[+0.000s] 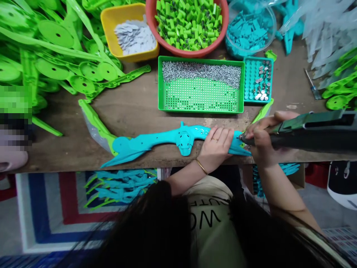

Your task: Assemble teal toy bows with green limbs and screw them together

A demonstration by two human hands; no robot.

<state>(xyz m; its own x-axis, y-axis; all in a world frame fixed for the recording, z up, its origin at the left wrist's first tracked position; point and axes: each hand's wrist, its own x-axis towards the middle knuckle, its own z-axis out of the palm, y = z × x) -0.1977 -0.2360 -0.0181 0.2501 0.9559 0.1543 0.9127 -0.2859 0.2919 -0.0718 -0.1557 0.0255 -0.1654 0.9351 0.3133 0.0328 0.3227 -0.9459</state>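
A turquoise plastic toy bow [156,140] with a domed middle piece lies across the near edge of the wooden table. Lime green limbs with clear film-like plastic extend from both its ends. My left hand [219,143], fingers together, presses down on the bow right of the middle and grips it. In my right hand [264,139] is a black and green electric screwdriver [312,132], held level. Its tip meets the bow's right end just beyond my left fingers; the screw there is too small to make out.
Behind the bow stand a green basket [200,110] of screws and a turquoise tray [248,97] with silvery discs. Farther back are a yellow bin [111,41], a red bowl [184,51] and a clear tub [273,29]. Green parts [55,67] pile up left; below sits a striped crate [41,208].
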